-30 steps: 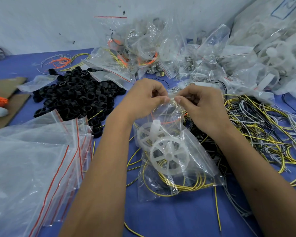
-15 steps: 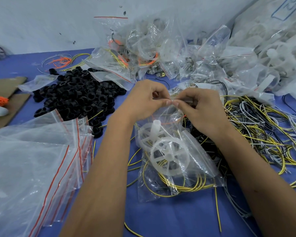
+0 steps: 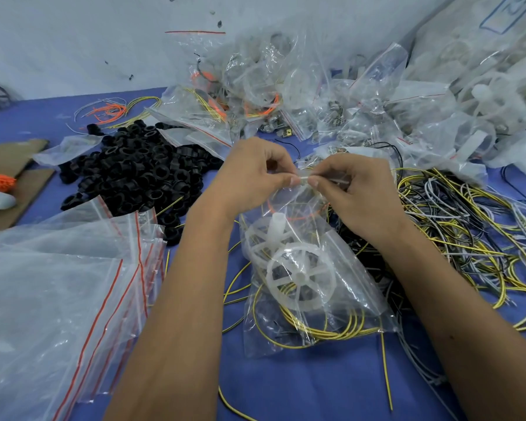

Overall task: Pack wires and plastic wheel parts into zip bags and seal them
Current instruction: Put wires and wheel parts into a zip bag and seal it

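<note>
A clear zip bag (image 3: 353, 278) hangs in front of me, its bottom resting on the blue table. Inside it are white plastic wheel parts (image 3: 298, 275) and coiled yellow wires (image 3: 325, 326). My left hand (image 3: 255, 174) and my right hand (image 3: 349, 183) both pinch the bag's top strip, thumbs and fingertips almost touching at the middle. The strip itself is mostly hidden by my fingers.
A stack of empty zip bags (image 3: 58, 293) with red strips lies at the left. Black rings (image 3: 134, 174) are piled behind it. Loose yellow, black and white wires (image 3: 468, 238) spread at the right. Filled bags (image 3: 286, 95) are heaped at the back, white plastic parts (image 3: 498, 110) far right.
My two hands have drawn closer together along the bag's top strip, and the bag has dropped slightly. Nothing else has moved.
</note>
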### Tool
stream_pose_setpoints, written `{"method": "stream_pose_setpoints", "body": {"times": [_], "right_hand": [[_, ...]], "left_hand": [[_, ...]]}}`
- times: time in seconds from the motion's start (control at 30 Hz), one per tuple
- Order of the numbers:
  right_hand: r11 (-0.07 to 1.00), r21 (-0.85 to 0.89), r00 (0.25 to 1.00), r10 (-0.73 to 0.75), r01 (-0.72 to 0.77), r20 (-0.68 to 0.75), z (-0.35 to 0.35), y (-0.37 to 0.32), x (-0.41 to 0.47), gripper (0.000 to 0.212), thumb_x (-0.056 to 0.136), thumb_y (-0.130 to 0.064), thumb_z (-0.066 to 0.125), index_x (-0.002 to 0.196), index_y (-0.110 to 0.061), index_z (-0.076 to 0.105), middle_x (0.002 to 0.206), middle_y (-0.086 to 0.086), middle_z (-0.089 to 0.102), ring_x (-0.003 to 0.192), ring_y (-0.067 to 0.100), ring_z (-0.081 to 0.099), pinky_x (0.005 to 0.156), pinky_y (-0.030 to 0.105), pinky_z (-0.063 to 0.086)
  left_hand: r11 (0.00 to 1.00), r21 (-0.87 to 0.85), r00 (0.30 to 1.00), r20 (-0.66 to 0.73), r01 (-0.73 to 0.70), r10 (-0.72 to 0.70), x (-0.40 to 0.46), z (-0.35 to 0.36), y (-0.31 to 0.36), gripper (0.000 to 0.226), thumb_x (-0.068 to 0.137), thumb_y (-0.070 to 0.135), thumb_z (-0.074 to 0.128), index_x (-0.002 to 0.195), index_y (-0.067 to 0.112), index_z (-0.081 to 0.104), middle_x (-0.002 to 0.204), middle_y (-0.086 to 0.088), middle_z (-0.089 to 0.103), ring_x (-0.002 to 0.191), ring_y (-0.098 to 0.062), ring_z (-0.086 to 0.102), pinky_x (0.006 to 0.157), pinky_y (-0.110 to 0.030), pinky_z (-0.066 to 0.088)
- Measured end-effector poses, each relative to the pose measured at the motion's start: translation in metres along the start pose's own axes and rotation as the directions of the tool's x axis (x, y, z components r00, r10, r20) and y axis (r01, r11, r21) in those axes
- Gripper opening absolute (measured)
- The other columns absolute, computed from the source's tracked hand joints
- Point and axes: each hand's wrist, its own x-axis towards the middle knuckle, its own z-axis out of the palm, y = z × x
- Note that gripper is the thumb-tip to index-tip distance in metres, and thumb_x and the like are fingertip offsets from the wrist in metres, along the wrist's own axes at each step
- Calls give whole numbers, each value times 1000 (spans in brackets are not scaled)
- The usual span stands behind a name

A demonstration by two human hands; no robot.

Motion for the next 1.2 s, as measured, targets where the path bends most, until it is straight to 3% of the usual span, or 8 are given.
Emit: {"method": "stream_pose_setpoints", "body": {"times": [0.2,0.33,0.5,0.7,0.87,1.0,1.2], "right_hand": [[998,-37,999,-41,41,-5,-1,-1,1,6,87,-6,75,82,-8,76,74,-3,70,72,6,64,69,16,49],[996,-64,998,-61,61,3,-1,0,1,7,86,-3,74,80,-7,74,73,-3,68,73,9,62,71,27,52],[999,-32,1000,-21,22,18,0,1,1,2,87,-6,75,87,-8,76,77,1,70,74,12,63,70,31,53],[995,-56,996,-82,83,16,-2,-3,1,6,84,2,74,81,-3,75,72,-4,65,69,0,58,64,7,38],[988,-114,995,-100,102,25,-1,-2,2,5,85,-2,75,81,-5,75,73,1,65,69,11,57,65,22,44],[984,-151,995,-96,97,10,-2,0,3,5,87,-4,74,83,-8,75,74,0,65,71,14,56,66,20,40],[978,-166,992,-127,129,24,0,0,3,5,86,-3,74,81,-5,73,74,-4,63,72,6,54,68,15,40]], "left_hand": [[999,-21,1000,-6,26,-26,-1,-6,-6,10,81,16,87,79,22,79,78,-1,76,80,-26,70,79,-40,55],[999,-20,1000,5,28,-28,-2,-7,-9,13,81,9,85,78,19,78,76,1,75,73,-12,68,77,-34,56],[1000,4,1000,14,5,-5,0,-5,-3,16,81,10,85,76,23,76,76,2,75,79,-21,71,79,-35,57],[998,-47,998,46,41,-39,-3,-14,-8,12,83,4,82,79,15,78,75,4,74,70,-3,66,77,-24,57],[1000,-9,999,26,22,-22,-3,-11,-7,13,82,4,82,78,14,77,73,4,73,69,-6,66,71,-17,50],[997,-67,999,-20,45,-46,-4,-13,-12,11,80,9,85,78,17,79,76,3,76,72,-5,69,73,-19,54],[995,-71,997,-27,66,-68,-8,-15,-20,23,82,7,83,72,25,74,69,10,71,64,0,61,69,-15,48]]}}
